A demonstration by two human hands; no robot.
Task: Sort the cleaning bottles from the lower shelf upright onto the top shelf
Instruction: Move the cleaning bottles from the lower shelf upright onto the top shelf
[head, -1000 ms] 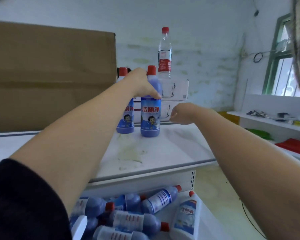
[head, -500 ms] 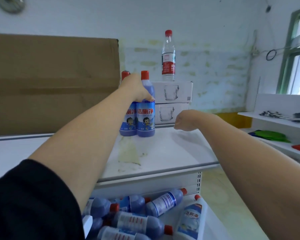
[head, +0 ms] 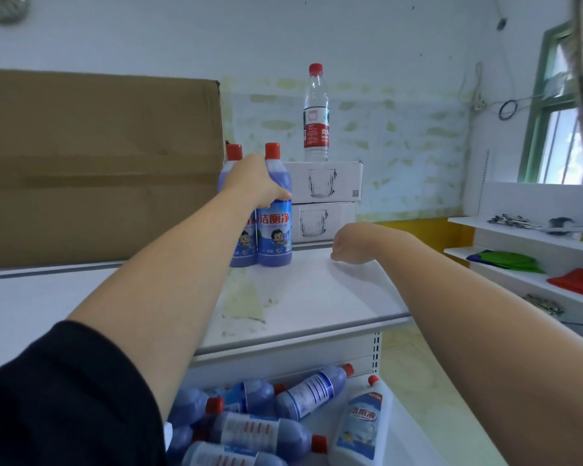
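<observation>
We're seeing blue liquid filling the upright bottle (head: pixel 274 230) mid-frame, just beside its twin (head: pixel 241 245); our left hand (head: pixel 254 181) is gripping its shoulder, our right hand (head: pixel 345 243) is hanging curled, empty, over the shelf (head: pixel 317 297).

Two blue, red-capped bottles stand upright and touching at the back of the white top shelf (head: pixel 317 297): the left bottle (head: pixel 241 248) and the right bottle (head: pixel 274 237), which the left hand (head: pixel 253 179) grips round its shoulder. On the lower shelf (head: pixel 418 442), more blue bottles (head: pixel 266 432) lie heaped on their sides, a white bottle (head: pixel 362 428) beside them.
</observation>
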